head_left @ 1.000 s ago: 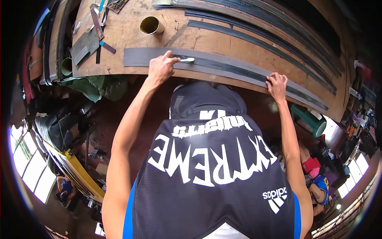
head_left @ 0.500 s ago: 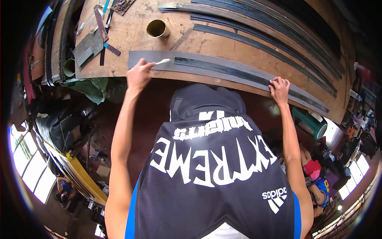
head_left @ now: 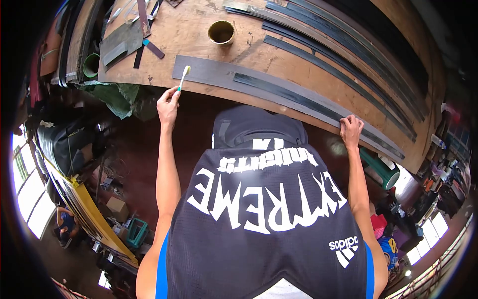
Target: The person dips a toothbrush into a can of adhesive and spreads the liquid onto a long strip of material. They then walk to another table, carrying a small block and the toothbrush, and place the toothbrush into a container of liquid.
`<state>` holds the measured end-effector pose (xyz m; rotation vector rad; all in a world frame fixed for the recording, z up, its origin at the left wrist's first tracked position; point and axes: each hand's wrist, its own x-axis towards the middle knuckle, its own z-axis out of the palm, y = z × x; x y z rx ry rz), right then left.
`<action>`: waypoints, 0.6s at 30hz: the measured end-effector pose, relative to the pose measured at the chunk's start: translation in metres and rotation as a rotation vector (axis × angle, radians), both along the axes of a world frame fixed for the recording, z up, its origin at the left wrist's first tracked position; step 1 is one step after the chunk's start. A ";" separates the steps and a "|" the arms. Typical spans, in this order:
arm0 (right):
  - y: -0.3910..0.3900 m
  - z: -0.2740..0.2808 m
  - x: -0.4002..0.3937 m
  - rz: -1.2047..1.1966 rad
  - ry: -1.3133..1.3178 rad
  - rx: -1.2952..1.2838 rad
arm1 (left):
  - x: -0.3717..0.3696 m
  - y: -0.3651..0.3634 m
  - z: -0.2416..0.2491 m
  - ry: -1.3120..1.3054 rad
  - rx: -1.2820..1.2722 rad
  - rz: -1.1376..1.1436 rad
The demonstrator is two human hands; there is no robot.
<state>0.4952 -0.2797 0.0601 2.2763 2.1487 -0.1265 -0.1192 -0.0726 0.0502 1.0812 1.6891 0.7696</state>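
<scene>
My left hand [head_left: 169,105] pinches the handle of a toothbrush [head_left: 184,75], white with a green part near my fingers. Its bristle end points up and away, over the left end of a wide grey strip [head_left: 206,71] lying along the table's near edge. On top of that strip is a narrower dark strip [head_left: 284,94], with a wet-looking sheen. My right hand [head_left: 351,130] has its fingers curled onto the dark strip toward its right end, holding it against the grey one. Beyond the strips stands an open round can [head_left: 221,34]; its contents are too dark to make out.
More long dark strips [head_left: 318,59] lie across the far right of the wooden table [head_left: 164,74]. Flat scraps [head_left: 119,46] are at its left. Green cloth [head_left: 117,98] hangs below the left edge. A green cylinder [head_left: 381,169] is under the right side. A person [head_left: 64,224] is at lower left.
My left hand has drawn back from the dark strip's left end, and the toothbrush has swung from sideways to upright. My right hand stays on the strip. The whole view has shifted slightly.
</scene>
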 end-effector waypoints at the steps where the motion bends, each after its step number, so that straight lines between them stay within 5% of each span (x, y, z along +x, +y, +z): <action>1: 0.000 -0.001 -0.002 -0.009 -0.008 0.013 | -0.001 -0.001 -0.001 -0.003 0.007 0.015; 8: -0.009 -0.008 -0.009 -0.093 -0.132 0.010 | -0.008 0.007 -0.015 -0.015 0.050 0.039; 18: -0.022 -0.024 -0.030 -0.563 0.002 0.115 | -0.009 0.028 -0.015 -0.009 0.030 -0.045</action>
